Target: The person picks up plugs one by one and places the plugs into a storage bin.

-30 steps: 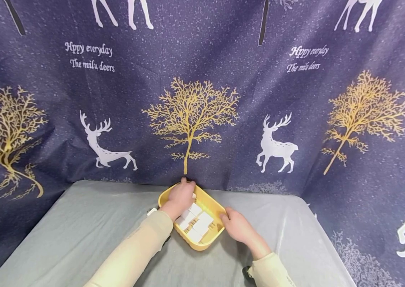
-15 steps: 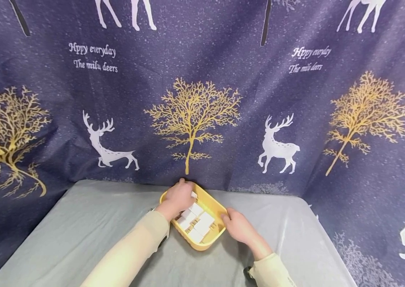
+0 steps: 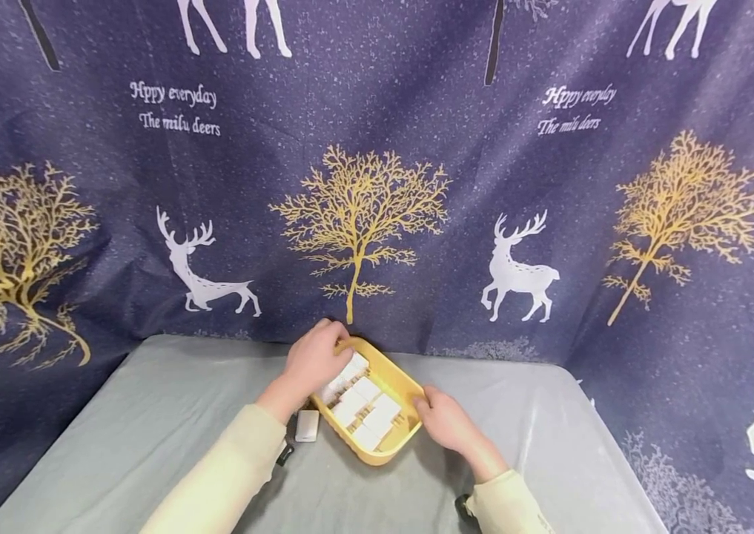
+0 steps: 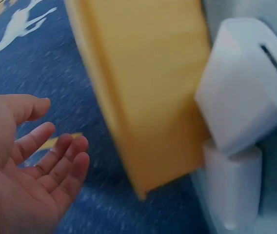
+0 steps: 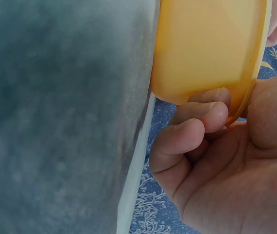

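Note:
A yellow plastic bin [image 3: 410,386] stands at an angle near the back of the table. Inside it lie several white charger plugs [image 3: 367,389] with metal prongs. My right hand [image 3: 446,419] grips its right corner, thumb over the rim [image 5: 255,73] and fingers curled against the outer wall. Just above the far left end of the bin is my left hand [image 3: 313,356]; in the left wrist view its fingers are loosely bent and hold nothing. Two white chargers stand outside the bin wall in that view, one with a slot [image 4: 246,83], the other charger [image 4: 233,187] beyond it.
A grey cloth covers the table [image 3: 183,415]. Behind it hangs a dark blue curtain [image 3: 417,111] printed with deer and trees, close to the bin's far corner. On the tabletop, left of the bin, a white charger [image 3: 307,426] shows beside my left wrist.
My left hand has come up out of the bin and shifted left, uncovering more chargers at the far end and one on the table. The right hand keeps its hold on the rim.

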`<state>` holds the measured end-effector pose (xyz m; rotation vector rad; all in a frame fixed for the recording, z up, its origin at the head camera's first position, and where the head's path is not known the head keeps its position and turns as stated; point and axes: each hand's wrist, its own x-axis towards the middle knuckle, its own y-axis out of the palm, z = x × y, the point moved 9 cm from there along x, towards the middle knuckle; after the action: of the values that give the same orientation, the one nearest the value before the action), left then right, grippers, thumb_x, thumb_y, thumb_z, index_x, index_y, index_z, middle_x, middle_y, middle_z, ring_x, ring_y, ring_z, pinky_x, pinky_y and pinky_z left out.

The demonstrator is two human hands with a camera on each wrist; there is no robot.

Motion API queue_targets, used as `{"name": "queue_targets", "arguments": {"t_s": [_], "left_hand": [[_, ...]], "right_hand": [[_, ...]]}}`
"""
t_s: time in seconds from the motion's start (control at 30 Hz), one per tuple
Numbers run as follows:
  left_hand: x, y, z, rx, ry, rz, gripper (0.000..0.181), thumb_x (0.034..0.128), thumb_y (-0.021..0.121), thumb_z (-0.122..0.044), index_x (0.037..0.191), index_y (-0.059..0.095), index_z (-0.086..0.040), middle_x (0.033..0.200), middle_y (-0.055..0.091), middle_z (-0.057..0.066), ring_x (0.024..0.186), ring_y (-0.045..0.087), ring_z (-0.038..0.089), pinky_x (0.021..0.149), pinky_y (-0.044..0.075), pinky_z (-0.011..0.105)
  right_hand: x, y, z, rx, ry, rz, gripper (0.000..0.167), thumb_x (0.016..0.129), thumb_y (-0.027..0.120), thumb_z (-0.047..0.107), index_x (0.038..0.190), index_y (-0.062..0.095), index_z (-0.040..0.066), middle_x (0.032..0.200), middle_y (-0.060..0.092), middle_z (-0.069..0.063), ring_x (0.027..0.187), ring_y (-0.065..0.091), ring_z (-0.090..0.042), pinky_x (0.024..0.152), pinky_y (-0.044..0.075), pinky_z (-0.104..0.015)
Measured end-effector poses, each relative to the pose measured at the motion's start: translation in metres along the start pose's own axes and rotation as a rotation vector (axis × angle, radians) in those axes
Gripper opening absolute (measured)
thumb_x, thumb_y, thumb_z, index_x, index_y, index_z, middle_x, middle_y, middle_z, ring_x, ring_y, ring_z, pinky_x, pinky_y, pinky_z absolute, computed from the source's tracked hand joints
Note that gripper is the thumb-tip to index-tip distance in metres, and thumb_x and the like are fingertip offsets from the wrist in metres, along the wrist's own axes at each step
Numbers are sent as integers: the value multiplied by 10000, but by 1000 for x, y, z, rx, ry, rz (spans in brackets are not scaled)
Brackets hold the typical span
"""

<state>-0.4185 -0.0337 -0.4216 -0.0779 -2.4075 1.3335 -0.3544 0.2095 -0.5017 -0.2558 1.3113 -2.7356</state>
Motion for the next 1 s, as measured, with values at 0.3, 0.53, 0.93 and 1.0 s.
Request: {"name": "queue_targets", "arguments": {"t_s": [0.3,0.53,0.93,1.0], "left_hand": [[-19,-37,20,-130,-14,-130,218,1021,782,-313,1141,762,-132,1091,687,8,1013,708,217,860,582,492],[-35,-47,39,-182,-40,-164,237,1009,794,-264,1128,746,-65,1088,709,81,999,737,274,905,577,526],[-51,-48,66,-158,-117,-106,300,990,803,-246,1161,743,-7,1026,694,125,936,680,279,874,551,534],[-52,-45,70,-140,-123,-76,329,988,802,-258,1175,741,6,1029,694,134,936,677,284,876,552,540]], "right_hand": [[-1,-3,2,-4,-13,-13,133,1117,583,155,1004,625,98,753,529,-2,721,547,-192,721,512,-452],[-2,-4,4,-5,-14,-8,134,1117,581,153,999,619,102,754,524,-5,726,545,-195,723,506,-450],[-2,-4,4,-3,-7,-1,142,1119,578,162,993,617,108,758,525,-4,731,544,-194,732,507,-453],[-2,-4,4,-5,-9,-1,141,1119,578,163,996,619,108,760,528,-4,732,546,-194,731,508,-453]]}}
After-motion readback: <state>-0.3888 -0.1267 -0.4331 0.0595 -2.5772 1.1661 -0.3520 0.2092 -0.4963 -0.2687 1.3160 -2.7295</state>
